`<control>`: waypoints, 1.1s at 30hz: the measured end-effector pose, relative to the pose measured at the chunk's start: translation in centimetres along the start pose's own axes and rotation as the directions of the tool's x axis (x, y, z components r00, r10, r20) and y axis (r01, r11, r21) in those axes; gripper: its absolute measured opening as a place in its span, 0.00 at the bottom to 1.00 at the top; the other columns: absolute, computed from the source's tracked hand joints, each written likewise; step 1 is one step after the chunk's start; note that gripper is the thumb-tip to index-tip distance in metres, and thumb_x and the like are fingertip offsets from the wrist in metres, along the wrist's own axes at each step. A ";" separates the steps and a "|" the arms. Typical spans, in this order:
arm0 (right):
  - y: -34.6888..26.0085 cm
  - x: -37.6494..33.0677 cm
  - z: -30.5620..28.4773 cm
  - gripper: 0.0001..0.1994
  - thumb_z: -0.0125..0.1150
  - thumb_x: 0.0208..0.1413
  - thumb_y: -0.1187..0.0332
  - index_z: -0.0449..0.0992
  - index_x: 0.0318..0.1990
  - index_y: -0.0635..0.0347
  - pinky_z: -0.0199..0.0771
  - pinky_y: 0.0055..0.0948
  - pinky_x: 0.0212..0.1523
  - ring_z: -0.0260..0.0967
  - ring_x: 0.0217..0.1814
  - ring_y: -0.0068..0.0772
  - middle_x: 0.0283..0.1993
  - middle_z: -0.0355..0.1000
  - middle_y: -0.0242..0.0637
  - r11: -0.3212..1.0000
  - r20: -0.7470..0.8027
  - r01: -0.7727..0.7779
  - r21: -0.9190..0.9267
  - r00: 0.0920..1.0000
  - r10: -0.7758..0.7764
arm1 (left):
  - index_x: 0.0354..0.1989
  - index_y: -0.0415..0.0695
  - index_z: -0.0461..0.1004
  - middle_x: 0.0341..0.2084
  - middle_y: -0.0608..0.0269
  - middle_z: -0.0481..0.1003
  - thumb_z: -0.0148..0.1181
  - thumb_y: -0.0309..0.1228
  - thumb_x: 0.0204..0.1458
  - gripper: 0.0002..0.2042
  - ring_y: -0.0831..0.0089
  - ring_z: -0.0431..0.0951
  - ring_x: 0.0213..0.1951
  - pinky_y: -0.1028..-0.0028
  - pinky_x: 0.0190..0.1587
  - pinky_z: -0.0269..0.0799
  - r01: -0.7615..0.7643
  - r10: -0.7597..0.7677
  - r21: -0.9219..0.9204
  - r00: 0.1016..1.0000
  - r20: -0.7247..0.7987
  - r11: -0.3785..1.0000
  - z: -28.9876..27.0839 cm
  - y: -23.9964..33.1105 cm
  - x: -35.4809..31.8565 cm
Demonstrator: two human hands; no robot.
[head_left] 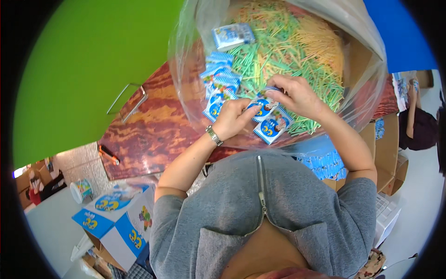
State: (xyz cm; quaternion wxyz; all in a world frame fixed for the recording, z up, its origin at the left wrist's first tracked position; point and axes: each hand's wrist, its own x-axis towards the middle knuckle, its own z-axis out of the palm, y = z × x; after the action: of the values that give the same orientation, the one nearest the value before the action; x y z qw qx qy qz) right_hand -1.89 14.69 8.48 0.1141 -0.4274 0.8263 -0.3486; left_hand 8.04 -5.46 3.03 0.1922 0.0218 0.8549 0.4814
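A small blue-and-white packet (263, 109) is held between my two hands over a clear plastic bag. My left hand (231, 117), with a metal watch at the wrist, pinches its left side between thumb and fingers. My right hand (297, 96) closes its fingers at the packet's upper edge; the fingertips are partly hidden. Just below lies another packet (273, 126), flat. A row of overlapping packets (222, 83) rests left of my hands. Beyond them, a thicker blue-and-white pack (233, 36) sits on a heap of thin green, yellow and orange sticks (288, 51).
The bag (186, 60) lines a cardboard box (360, 60) on a red-brown table (153, 111). An orange-and-black tool (108, 155) and a metal frame (134, 104) lie left. A printed carton (116, 218) stands lower left. Blue packets (323, 163) sit near my right elbow; another person (418, 123) is far right.
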 end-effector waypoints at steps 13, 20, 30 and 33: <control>2.1 0.4 -4.4 0.10 0.63 0.55 0.68 0.73 0.40 0.63 0.68 0.39 0.31 0.71 0.31 0.46 0.30 0.70 0.45 0.992 0.082 0.125 -0.022 0.989 -0.123 | 0.23 0.42 0.76 0.19 0.77 0.74 0.73 0.31 0.47 0.11 0.89 0.65 0.22 0.82 0.23 0.59 -0.232 0.173 -0.204 0.948 -0.268 0.951 1.4 0.3 5.0; 7.7 4.0 -10.9 0.21 0.63 0.57 0.62 0.70 0.57 0.53 0.73 0.30 0.42 0.72 0.41 0.26 0.39 0.75 0.35 0.983 0.099 -0.186 0.004 0.978 0.184 | 0.28 0.40 0.75 0.21 0.74 0.74 0.70 0.30 0.49 0.09 0.88 0.66 0.24 0.82 0.25 0.62 -0.292 0.152 -0.455 0.935 -0.319 0.841 1.5 0.2 6.0; 14.0 5.6 -14.6 0.30 0.62 0.52 0.46 0.64 0.63 0.33 0.50 0.43 0.72 0.50 0.72 0.41 0.71 0.55 0.27 0.331 -0.235 -0.254 -0.909 0.967 0.097 | 0.26 0.40 0.75 0.19 0.75 0.72 0.69 0.32 0.50 0.10 0.89 0.65 0.22 0.82 0.24 0.59 -0.342 0.186 -0.452 0.916 -0.356 0.823 0.9 0.4 5.7; 15.1 6.4 -14.2 0.33 0.64 0.48 0.44 0.65 0.63 0.32 0.49 0.43 0.72 0.50 0.73 0.42 0.71 0.55 0.24 0.388 -0.262 -0.309 -0.869 0.950 0.170 | 0.26 0.40 0.74 0.19 0.75 0.72 0.69 0.32 0.50 0.11 0.89 0.64 0.22 0.82 0.23 0.59 -0.324 0.173 -0.482 0.928 -0.331 0.814 0.9 0.6 5.7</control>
State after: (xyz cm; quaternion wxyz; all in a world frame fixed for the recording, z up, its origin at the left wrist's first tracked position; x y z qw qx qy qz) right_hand -22.18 22.34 9.41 -0.1370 -0.2743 0.9414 0.1407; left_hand 2.96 -3.17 1.33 0.0063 0.0144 0.6969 0.7170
